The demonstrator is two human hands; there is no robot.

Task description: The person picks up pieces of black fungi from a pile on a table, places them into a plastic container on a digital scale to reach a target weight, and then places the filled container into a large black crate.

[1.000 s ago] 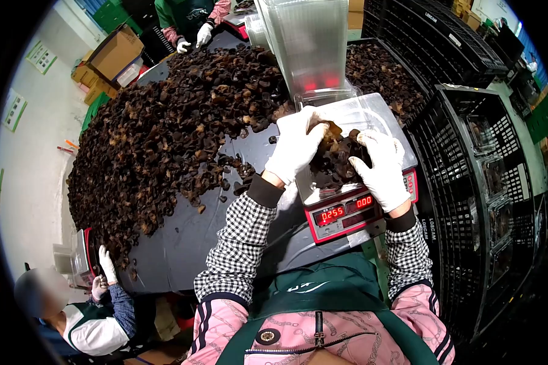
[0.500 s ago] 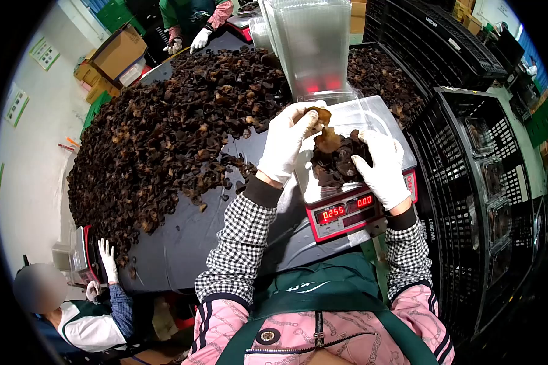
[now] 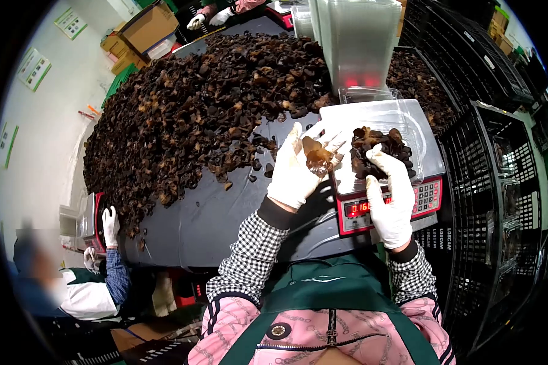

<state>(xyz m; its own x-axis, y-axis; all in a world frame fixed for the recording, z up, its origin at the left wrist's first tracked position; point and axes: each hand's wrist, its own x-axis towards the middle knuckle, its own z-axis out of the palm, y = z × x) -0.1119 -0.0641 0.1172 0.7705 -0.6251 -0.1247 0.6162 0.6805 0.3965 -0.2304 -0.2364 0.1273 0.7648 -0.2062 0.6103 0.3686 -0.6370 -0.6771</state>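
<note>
My left hand [image 3: 295, 170] is turned palm up with its fingers spread, holding a brown wood ear mushroom [image 3: 318, 159] in the palm, just left of the digital scale [image 3: 429, 146]. A clear plastic tray [image 3: 411, 118] lies on the scale's plate and holds a heap of dark wood ear mushrooms [image 3: 377, 140]. Over the near edge of this heap is my right hand [image 3: 393, 198], thumb and forefinger apart, fingertips touching the mushrooms. It partly covers the red display, which starts with 0.16.
A large mound of wood ear mushrooms [image 3: 207, 109] covers much of the dark table [image 3: 225, 219]. Stacked clear trays [image 3: 359, 42] stand behind the scale. Black crates [image 3: 493, 219] rise at right. A co-worker's gloved hand [image 3: 110, 225] is at lower left; another person's hands [image 3: 220, 16] are at the back.
My left hand has drawn left from the tray and turned palm up with the mushroom. The heap looks smaller, and the reading has dropped from 0.255. The view has shifted.
</note>
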